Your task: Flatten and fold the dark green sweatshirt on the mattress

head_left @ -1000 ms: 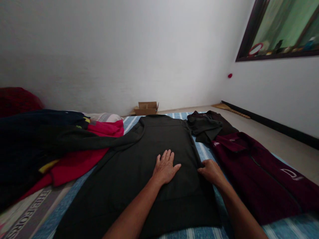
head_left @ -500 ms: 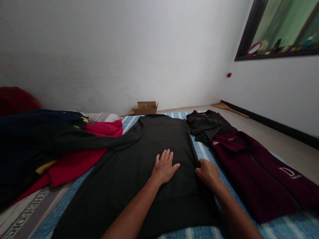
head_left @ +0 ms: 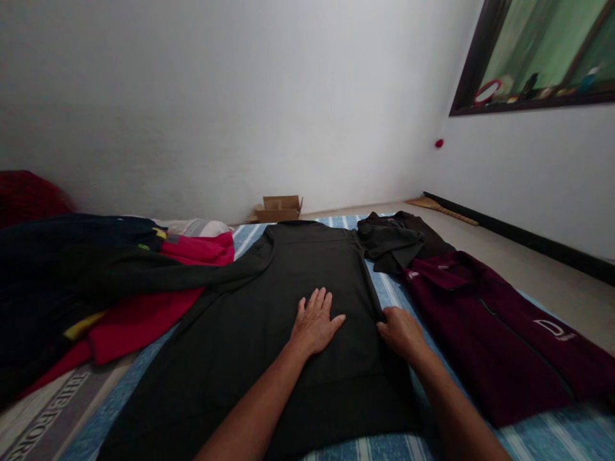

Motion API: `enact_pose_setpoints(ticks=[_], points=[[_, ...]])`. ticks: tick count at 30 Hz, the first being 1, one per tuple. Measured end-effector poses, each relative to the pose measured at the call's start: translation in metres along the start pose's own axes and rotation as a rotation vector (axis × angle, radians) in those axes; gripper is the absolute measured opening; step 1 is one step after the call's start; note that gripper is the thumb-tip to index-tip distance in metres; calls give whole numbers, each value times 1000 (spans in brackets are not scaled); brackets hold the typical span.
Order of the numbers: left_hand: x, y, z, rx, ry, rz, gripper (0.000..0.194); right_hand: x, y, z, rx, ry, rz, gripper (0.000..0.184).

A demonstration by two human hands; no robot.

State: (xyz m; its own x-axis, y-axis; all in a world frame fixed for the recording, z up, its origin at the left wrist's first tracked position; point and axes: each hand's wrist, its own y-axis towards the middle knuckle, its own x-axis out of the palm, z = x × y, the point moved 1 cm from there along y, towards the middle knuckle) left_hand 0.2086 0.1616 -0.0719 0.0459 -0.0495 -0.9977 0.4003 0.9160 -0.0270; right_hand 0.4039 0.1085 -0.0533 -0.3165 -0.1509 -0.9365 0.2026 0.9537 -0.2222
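Note:
A dark green-black jacket [head_left: 250, 333] lies spread flat, back side up, with its collar at the far end. One sleeve stretches left over other clothes; the other lies bunched at the far right. My left hand [head_left: 317, 321] rests flat on the middle of the jacket, fingers stretched out. At the jacket's right side edge, my right hand [head_left: 401, 331] is closed on the fabric. The fingertips of that hand are partly hidden under its knuckles.
A folded maroon zip jacket [head_left: 504, 339] lies to the right, a dark brown garment [head_left: 425, 234] beyond it. Red and navy clothes [head_left: 139, 320] are heaped left. All rest on a blue striped sheet [head_left: 384, 448]. A cardboard box [head_left: 278, 210] stands by the wall.
Both hands keep their places on the jacket. The view has shifted very slightly; otherwise the clothes lie as before.

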Motion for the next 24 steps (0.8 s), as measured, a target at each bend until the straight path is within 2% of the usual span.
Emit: enact_pose_setpoints(ticks=[9,13,21,24], points=[[0,-1,0,1,-2,5,69,0,5,6,24,29,-10,24],[0,-1,0,2,-1,4,69,-4,6,12,54,44,-24,31],[1,-2,-1,5,-19,2,71,-7,5,15,60,39,-4,29],[5,-1,-2,10,-25,21,72,-7,3,13,71,8,43,29]])
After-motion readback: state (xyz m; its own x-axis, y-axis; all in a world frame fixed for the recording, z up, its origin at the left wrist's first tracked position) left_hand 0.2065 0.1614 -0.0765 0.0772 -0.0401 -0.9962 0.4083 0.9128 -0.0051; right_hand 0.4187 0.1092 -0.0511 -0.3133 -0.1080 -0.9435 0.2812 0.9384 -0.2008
